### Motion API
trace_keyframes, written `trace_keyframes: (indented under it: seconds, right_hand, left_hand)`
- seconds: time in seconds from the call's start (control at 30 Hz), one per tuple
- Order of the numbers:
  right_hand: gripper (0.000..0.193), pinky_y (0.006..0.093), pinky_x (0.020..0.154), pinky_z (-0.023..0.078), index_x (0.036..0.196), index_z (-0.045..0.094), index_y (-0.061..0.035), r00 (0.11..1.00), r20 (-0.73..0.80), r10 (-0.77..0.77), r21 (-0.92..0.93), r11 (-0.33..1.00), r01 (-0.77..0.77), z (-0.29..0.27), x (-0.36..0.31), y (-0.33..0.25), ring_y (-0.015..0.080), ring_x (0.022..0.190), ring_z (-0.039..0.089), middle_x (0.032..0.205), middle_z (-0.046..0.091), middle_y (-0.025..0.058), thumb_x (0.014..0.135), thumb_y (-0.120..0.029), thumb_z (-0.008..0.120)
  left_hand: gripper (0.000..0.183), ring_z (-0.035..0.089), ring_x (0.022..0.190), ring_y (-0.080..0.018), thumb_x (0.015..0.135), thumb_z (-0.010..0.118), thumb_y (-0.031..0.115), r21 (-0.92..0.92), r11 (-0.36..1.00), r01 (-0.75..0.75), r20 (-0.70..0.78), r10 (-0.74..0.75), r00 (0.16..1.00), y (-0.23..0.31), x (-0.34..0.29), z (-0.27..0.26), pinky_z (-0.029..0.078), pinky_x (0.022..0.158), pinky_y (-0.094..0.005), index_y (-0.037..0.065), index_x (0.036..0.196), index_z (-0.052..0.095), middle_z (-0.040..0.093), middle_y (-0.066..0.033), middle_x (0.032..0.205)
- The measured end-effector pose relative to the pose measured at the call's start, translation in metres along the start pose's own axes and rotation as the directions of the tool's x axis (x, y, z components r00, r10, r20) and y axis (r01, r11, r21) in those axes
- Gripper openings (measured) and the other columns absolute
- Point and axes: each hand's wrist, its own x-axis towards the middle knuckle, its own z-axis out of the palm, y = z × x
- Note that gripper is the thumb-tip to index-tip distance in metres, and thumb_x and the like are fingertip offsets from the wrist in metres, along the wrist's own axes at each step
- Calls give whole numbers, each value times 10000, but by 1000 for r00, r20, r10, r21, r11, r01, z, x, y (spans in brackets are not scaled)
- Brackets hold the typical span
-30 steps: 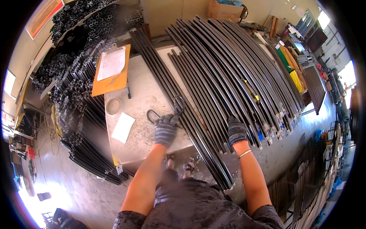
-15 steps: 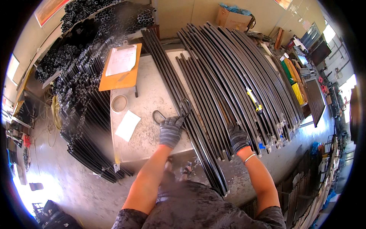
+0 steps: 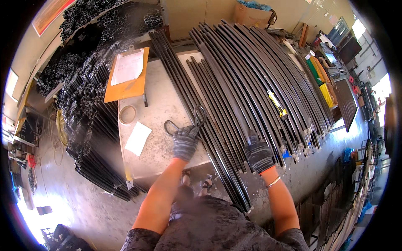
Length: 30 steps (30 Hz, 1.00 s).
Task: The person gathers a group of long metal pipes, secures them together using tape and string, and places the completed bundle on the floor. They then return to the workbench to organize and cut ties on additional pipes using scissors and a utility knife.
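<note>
My left hand, in a grey striped knit glove, is closed around a pair of scissors with black loop handles. It rests over the table beside a narrow bundle of dark metal tubes. My right hand, gloved alike, is closed around the near end of one tube in the wide row of dark metal tubes. That tube looks smeared by motion along its length. My fingers hide its end. A yellow utility knife lies on top of the row, right of my right hand.
Left on the table are an orange clipboard with paper, a tape roll and a white paper slip. Stacked tubes stand left of the table. A cardboard box sits at the far wall.
My right hand has shifted slightly left, and the tube under it now looks blurred. My left hand still holds the scissors. The whole view has shifted a little.
</note>
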Motion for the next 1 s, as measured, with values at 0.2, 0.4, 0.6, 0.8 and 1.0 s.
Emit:
trace_keyframes:
  seconds: [0.2,0.4,0.6,0.8,1.0]
  right_hand:
    - [684,525,896,434,1385,381,-88,992,129,0,3,1000,-1,40,-12,-34,368,1027,561,1178,543,236,828,-435,576]
    - [821,460,1091,277,1411,315,-25,994,105,17,-41,999,-13,38,6,-27,369,1304,355,1416,354,230,819,-529,580]
    - [921,467,1041,328,1392,290,24,968,214,129,48,989,-142,40,7,-39,393,1221,434,1324,432,273,758,-543,645]
    - [871,535,1012,325,1407,285,-2,981,166,97,78,991,-112,51,-5,-45,424,1235,405,1381,369,272,803,-558,575]
    - [878,528,995,344,1377,298,1,987,60,151,210,964,-160,59,-10,-48,397,1221,418,1336,407,249,739,-470,674]
  left_hand:
    - [369,521,1040,-301,744,629,171,-21,1000,-18,-28,18,999,4,0,2,375,905,-475,135,1110,596,589,-83,1114]
    - [418,516,1057,-292,723,657,175,-45,999,-17,-4,16,1000,0,1,4,362,933,-473,131,1133,587,578,-80,1137]
    - [379,537,985,-336,728,625,76,-184,976,-119,-185,85,979,-3,0,0,416,883,-440,91,1105,583,588,-131,1070]
    - [449,577,918,-269,690,628,-68,-287,913,-290,-541,95,835,61,47,-27,500,758,-380,94,1101,547,593,-116,1023]
    - [256,527,792,-89,883,559,-2,-850,518,-95,-236,-214,948,150,111,27,472,700,-225,62,1127,514,542,1,940]
